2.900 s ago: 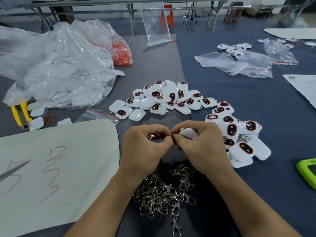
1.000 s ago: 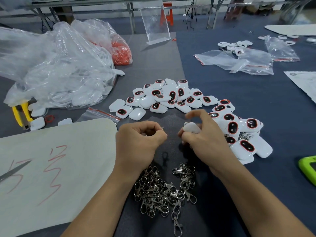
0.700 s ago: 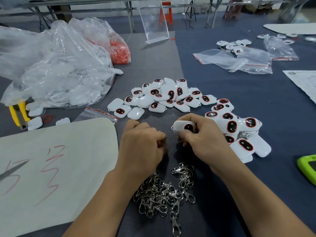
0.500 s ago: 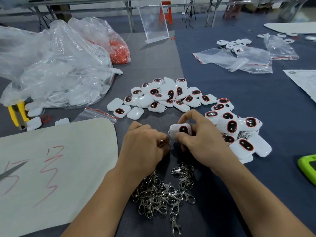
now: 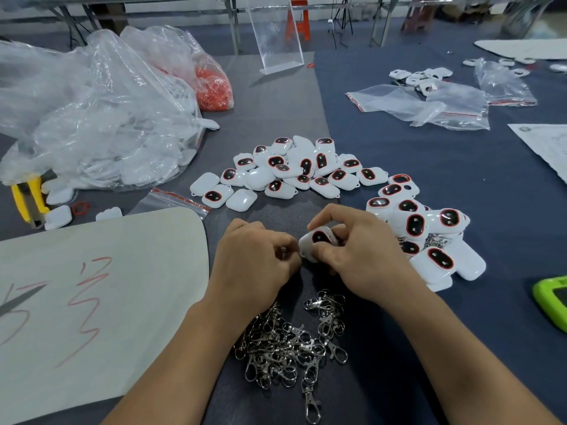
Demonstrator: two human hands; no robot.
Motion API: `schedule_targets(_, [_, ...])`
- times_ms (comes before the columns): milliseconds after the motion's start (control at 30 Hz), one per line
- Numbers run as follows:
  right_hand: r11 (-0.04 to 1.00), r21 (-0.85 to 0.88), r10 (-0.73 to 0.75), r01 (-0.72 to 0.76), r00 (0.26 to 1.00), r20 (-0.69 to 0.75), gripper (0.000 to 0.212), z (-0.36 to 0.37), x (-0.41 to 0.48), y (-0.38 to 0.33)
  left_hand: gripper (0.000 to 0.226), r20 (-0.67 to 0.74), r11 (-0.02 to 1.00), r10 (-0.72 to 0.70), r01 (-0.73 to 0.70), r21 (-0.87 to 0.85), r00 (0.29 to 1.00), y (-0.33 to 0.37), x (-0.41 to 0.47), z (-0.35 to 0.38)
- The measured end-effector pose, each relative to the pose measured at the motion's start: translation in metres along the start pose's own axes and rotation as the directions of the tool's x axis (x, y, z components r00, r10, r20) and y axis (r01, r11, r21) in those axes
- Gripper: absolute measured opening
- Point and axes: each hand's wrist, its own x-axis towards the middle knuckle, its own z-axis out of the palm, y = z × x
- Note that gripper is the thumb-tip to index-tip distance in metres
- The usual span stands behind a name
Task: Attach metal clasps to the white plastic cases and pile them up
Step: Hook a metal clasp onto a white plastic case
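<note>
My right hand (image 5: pixel 362 259) grips a white plastic case (image 5: pixel 319 240) with a black, red-rimmed window facing up. Close to its left edge, my left hand (image 5: pixel 254 265) pinches a small metal clasp (image 5: pixel 283 252), mostly hidden by the fingers. A heap of loose metal clasps (image 5: pixel 291 338) lies on the dark mat just below both hands. Several loose white cases (image 5: pixel 294 170) are spread out beyond the hands. Another pile of cases (image 5: pixel 429 240), some with clasps showing under them, sits to the right.
A pale board (image 5: pixel 92 289) with red marks covers the near left. Big clear bags (image 5: pixel 92 118) of white parts and a bag of red rings (image 5: pixel 213 87) fill the far left. Yellow pliers (image 5: pixel 27 197), clear zip bags (image 5: pixel 429 102), a green device (image 5: pixel 552 299) at the right edge.
The hands parted, then closed together again. My right hand turned the case so its black window faces up, and my left hand brought the clasp against the case's edge.
</note>
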Motion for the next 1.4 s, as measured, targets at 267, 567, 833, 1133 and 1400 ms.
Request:
schedule_targets(267, [0.996,0.071,0.056,-0.049,0.993,-0.101,0.018,0.002,-0.001,-0.002,0.011,-0.014,0.983,-0.133,0.130,-0.128,0.991,-0.004,0.003,-0.003])
schedule_targets(567, [0.993,0.106,0.072,-0.057,0.987,-0.144,0.017,-0.003,-0.001,-0.004,0.012,0.123,0.979,-0.062,0.084,-0.185,0.991,-0.010,0.005,-0.005])
schedule_targets(833, [0.999,0.034,0.027,-0.021,0.980,-0.197,0.015,-0.004,-0.003,-0.005,0.013,0.002,0.915,-0.133,0.124,-0.384,0.991,-0.004,0.005,0.003])
schedule_targets(1133, [0.987,0.156,-0.021,0.031,0.997,-0.069,0.010,0.001,-0.004,-0.005,0.011,0.084,0.691,-0.299,0.277,-0.668,0.950,0.000,0.007,0.001])
schedule_targets(1400, [0.980,0.196,-0.014,0.036,0.994,-0.112,0.019,0.000,-0.004,-0.008,0.022,0.168,0.628,-0.236,0.282,-0.725,0.957,0.000,0.006,-0.004])
